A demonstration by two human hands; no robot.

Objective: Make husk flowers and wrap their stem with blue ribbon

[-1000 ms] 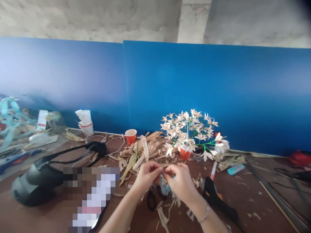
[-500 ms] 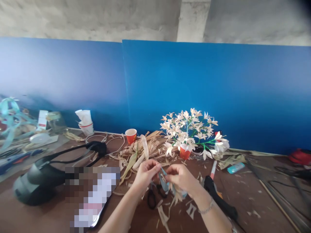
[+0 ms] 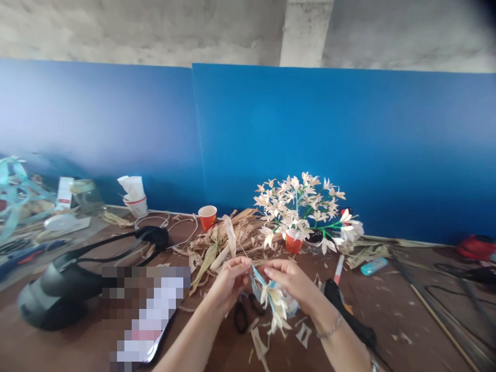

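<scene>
My left hand [image 3: 233, 278] is closed, its thumb and forefinger pinching the light blue stem of a small spray of cream artificial flowers [image 3: 277, 309]. The blossoms hang down to the right, between and below my hands. A thin wire-like line sticks up from the left fingertips. Beside the stem, my right hand [image 3: 289, 278] has its fingers drawn together; what they pinch is too small to make out. Black-handled scissors [image 3: 241, 316] lie under my hands, their blades hidden. Behind stands a large bunch of similar flowers [image 3: 298, 201] in a red paper cup [image 3: 293, 243].
Dry husks [image 3: 228, 235] are heaped behind my hands, near another red cup [image 3: 208, 218]. A phone [image 3: 153, 320] and a black visor-like object [image 3: 54, 289] lie left. On the right are a black glue-gun-like tool [image 3: 349, 315], a turquoise packet [image 3: 374, 266] and cables.
The cream flower spray has swung into clearer view below my hands. My right fingers have risen slightly along the blue stem, and the whole view has shifted a little.
</scene>
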